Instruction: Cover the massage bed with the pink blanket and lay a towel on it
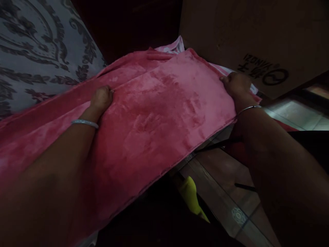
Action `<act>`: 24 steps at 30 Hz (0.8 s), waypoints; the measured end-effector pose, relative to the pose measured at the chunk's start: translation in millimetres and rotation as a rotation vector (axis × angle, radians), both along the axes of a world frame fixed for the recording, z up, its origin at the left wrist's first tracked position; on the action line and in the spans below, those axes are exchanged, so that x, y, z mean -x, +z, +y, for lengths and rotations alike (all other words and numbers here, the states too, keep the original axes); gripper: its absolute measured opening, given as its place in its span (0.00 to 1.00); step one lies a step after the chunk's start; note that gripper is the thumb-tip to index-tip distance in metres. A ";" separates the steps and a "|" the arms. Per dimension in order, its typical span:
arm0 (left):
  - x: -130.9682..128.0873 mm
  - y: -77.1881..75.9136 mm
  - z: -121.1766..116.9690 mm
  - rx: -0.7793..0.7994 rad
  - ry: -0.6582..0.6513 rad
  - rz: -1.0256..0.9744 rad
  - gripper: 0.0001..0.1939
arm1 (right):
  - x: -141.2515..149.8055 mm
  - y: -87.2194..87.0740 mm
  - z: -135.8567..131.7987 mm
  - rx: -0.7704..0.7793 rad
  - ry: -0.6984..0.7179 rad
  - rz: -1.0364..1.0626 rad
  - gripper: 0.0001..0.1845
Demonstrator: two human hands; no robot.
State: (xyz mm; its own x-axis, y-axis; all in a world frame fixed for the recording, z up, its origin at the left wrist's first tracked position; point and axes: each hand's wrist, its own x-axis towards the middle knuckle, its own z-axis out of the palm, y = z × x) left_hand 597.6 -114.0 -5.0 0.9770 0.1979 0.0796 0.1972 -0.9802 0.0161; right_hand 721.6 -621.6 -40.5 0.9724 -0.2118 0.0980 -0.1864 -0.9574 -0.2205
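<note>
A pink plush cloth, like a blanket (156,116), spreads across the middle in folded layers. My left hand (101,97) is closed on a fold of it at centre left, with a pale bangle on the wrist. At the cloth's right edge my right hand (236,85) grips the border, thumb on top; a thin silver bangle circles that wrist. White-and-pink striped fabric (177,46) sticks out from under the far edge and beside my right hand.
Behind stands a large cardboard box (246,37) with black printing. Patterned grey-and-white fabric (43,51) rises at the left. Below right lies a tiled floor (221,175), with a yellow-green object (191,195) near the cloth's lower edge.
</note>
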 end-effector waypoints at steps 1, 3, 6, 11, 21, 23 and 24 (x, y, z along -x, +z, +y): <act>0.4 1.0 1.3 0.009 0.012 -0.003 0.38 | -0.2 0.0 -0.1 0.001 0.003 -0.003 0.24; 3.6 8.4 -0.5 0.027 0.033 0.002 0.35 | -1.0 -0.3 -0.6 -0.003 0.014 -0.003 0.24; 12.3 22.8 -20.6 -0.002 -0.060 -0.031 0.31 | -3.3 -2.0 -1.6 -0.007 0.022 -0.002 0.24; 38.1 15.4 -112.8 0.021 -0.509 -0.061 0.32 | -4.9 -5.4 -1.4 -0.016 0.028 -0.057 0.25; 97.8 -33.4 -212.1 0.093 -0.909 -0.010 0.35 | -16.8 -1.3 -5.5 0.006 0.134 -0.021 0.25; 94.8 -32.4 -208.6 0.093 -0.915 -0.022 0.35 | -21.1 -0.4 -8.1 0.028 0.184 -0.005 0.26; 93.1 -31.5 -207.4 0.093 -0.918 -0.025 0.35 | -22.5 0.3 -8.7 0.038 0.196 0.001 0.26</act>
State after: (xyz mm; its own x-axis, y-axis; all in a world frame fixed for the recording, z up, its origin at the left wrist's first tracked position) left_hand 504.5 -321.4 -36.5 0.7522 -0.6470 0.1250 -0.6582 -0.7466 0.0965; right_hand 744.1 -630.4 -40.2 0.9948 -0.0149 0.1009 0.0039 -0.9830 -0.1836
